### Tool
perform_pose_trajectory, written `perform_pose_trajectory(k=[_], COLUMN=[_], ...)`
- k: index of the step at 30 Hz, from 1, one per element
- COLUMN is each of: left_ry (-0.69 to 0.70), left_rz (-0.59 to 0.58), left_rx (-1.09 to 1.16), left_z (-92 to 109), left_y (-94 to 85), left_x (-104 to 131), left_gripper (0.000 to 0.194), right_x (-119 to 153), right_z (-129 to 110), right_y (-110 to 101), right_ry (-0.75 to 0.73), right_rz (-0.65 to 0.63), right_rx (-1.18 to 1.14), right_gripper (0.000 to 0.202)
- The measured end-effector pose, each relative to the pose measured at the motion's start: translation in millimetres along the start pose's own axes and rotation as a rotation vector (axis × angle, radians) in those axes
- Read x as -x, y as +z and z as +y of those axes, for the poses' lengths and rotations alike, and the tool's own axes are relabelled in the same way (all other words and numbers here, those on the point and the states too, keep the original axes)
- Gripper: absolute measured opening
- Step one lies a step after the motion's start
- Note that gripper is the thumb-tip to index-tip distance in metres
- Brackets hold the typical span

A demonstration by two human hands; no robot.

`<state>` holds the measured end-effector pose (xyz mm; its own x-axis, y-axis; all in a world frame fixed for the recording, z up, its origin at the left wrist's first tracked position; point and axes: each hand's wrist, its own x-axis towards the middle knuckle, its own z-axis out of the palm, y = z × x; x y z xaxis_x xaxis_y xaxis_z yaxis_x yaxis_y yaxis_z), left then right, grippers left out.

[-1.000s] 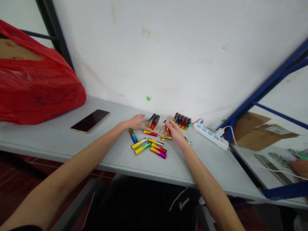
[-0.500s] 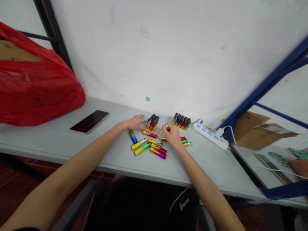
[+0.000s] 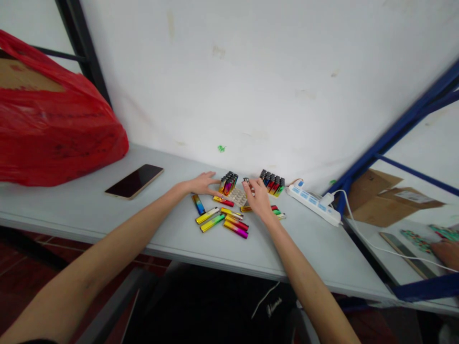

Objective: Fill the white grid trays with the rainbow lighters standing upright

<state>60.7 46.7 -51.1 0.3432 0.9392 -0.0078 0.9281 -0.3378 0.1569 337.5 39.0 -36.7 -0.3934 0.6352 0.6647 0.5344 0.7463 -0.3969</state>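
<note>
My left hand (image 3: 203, 183) lies on the table with its fingers spread, at the left side of a pale tray (image 3: 238, 196) with round holes. Upright lighters (image 3: 228, 183) fill the tray's left part. The fingertips reach the tray's edge; whether they press on it I cannot tell. Over the tray's right part, my right hand (image 3: 258, 197) pinches a lighter (image 3: 245, 181) whose metal top shows above the fingers. Its body is mostly hidden by the hand. Several loose shiny lighters (image 3: 212, 222) in yellow, green, red, blue and purple lie in front of the tray.
Behind my right hand stands a second block of upright lighters (image 3: 273, 181). A white power strip (image 3: 313, 204) with cables is to its right, a phone (image 3: 135, 181) to the left. A red plastic bag (image 3: 60, 129) sits at far left. Beyond the blue frame are cardboard boxes (image 3: 390, 196) and another person's hand.
My right hand has lifted slightly with the lighter, its top now standing a little higher over the tray. My left hand stays in place.
</note>
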Motion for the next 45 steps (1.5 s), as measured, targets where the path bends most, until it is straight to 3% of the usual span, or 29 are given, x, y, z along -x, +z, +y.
perform_pose_trajectory(k=[6,10,15,21,31,36,41,45], left_ry=[0.006,0.006,0.009,-0.008,-0.013,-0.009,-0.007,-0.006], left_rz=[-0.008,-0.007,0.004,-0.013,-0.017,-0.023,-0.011,-0.009], left_rx=[-0.004,-0.003,0.007,0.021,0.018,0.013,0.004,0.001], left_z=[2,2,2,4,4,2,1,0], left_y=[-2.0,-2.5,-2.5,-3.4,-5.1,-4.3,-2.4,-1.6], left_x=[0,1,2,2,3,2,1,1], left_gripper=[0.090,0.088,0.087,0.091,0.089,0.090,0.089,0.087], right_x=[-4,-6,-5,-7,-8,-4,3,10], right_z=[5,14,21,25,24,22,36,55], right_y=[5,17,27,32,35,16,-27,-59], right_ry=[0.157,0.121,0.097,0.035,0.061,0.062,0.050,0.072], right_rz=[0.009,-0.087,-0.228,-0.191,-0.259,-0.306,-0.278,-0.465], right_rx=[0.046,0.054,0.241,0.297,0.297,0.278,0.207,0.084], right_gripper=[0.034,0.027,0.019,0.018,0.020,0.027,0.022,0.016])
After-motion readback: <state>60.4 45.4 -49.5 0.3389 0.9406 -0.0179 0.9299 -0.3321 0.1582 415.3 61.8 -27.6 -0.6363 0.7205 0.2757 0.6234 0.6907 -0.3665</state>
